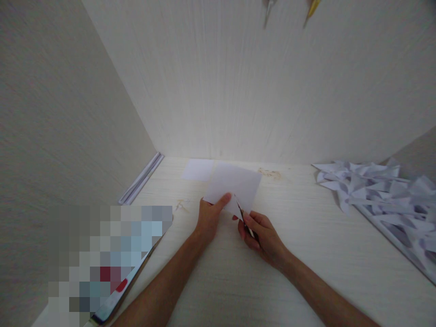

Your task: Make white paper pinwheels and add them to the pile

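Note:
A square white sheet of paper [235,179] is held up over the table. My left hand [209,215] pinches its near left edge, thumb on top and the other fingers hidden underneath. In my right hand [262,234] is a pair of scissors [240,210] with dark handles. One slim blade lies over the paper's near edge and points away from me; the other blade is hidden. Behind the held sheet, another white paper piece [197,169] lies flat by the wall, partly overlapped in view.
On the right, many folded white paper shapes [374,186] are heaped. A white strip [141,179] runs along the left wall. A blurred-out flat object [114,286] sits at lower left. Two pointed items, one grey [268,13] and one yellow [311,11], show at the top.

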The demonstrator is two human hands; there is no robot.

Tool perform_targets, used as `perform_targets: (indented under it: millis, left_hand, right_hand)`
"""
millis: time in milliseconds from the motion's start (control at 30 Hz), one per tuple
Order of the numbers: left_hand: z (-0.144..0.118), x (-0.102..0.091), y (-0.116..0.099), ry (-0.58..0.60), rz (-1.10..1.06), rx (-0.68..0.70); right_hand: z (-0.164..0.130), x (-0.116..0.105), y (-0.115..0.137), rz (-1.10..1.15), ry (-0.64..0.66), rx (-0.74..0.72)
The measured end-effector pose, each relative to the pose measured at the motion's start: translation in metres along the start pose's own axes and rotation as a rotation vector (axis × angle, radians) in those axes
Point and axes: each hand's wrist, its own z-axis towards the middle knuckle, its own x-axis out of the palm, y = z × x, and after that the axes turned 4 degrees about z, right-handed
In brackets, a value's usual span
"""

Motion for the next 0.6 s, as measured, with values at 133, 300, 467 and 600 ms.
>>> perform_targets:
  millis: [133,300,467,600]
  left_hand:
    - [0.005,0.0,-0.006,-0.214,-0.173,-0.039]
    - [0.006,0.002,-0.011,-0.248,-0.313,-0.067]
    - [0.008,0.001,-0.012,-0.183,-0.446,-0.098]
    - [0.01,-0.002,-0.007,-0.177,-0.405,-0.032]
  right_hand:
    - [-0.001,0.0,0.001,-0.026,0.03,-0.022]
    - [-0.001,0.0,-0.001,-0.094,0.052,-0.041]
    - [-0.001,0.0,-0.002,-0.084,0.061,-0.042]
    - [0.0,0.001,-0.001,-0.073,0.049,-0.038]
